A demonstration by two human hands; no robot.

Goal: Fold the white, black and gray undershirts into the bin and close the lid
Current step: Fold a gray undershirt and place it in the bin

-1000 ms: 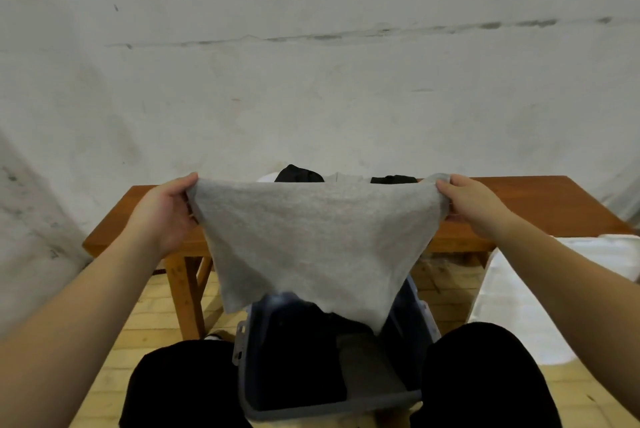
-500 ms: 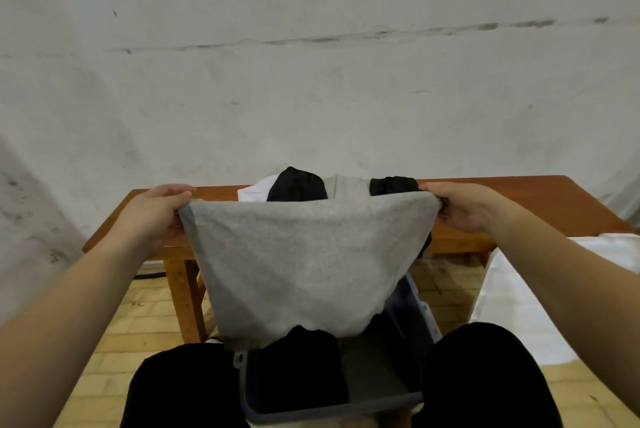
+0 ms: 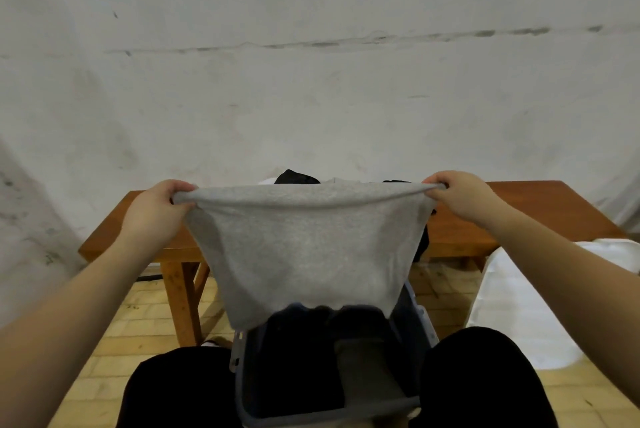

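A gray undershirt (image 3: 304, 247) hangs spread in the air in front of me. My left hand (image 3: 156, 212) grips its top left corner and my right hand (image 3: 460, 199) grips its top right corner. Below it, between my knees, stands a gray-blue bin (image 3: 420, 327) without a lid on it. Folded black clothing (image 3: 298, 365) lies inside on the left and a gray folded piece (image 3: 363, 368) on the right. Behind the held shirt, black clothes (image 3: 296, 177) and a bit of white cloth (image 3: 266, 181) peek out on the wooden bench (image 3: 540, 212).
The bench stands against a pale wall (image 3: 311, 81). A white cloth-covered surface (image 3: 540, 303) lies at the right. My black-trousered legs (image 3: 485, 379) flank the bin over a yellow tiled floor (image 3: 138, 316). No lid is visible.
The shirt's hanging point has been folded up, so its lower edge is now broader and straighter. My hands have shifted a little on the top corners and pulled the top edge taut.
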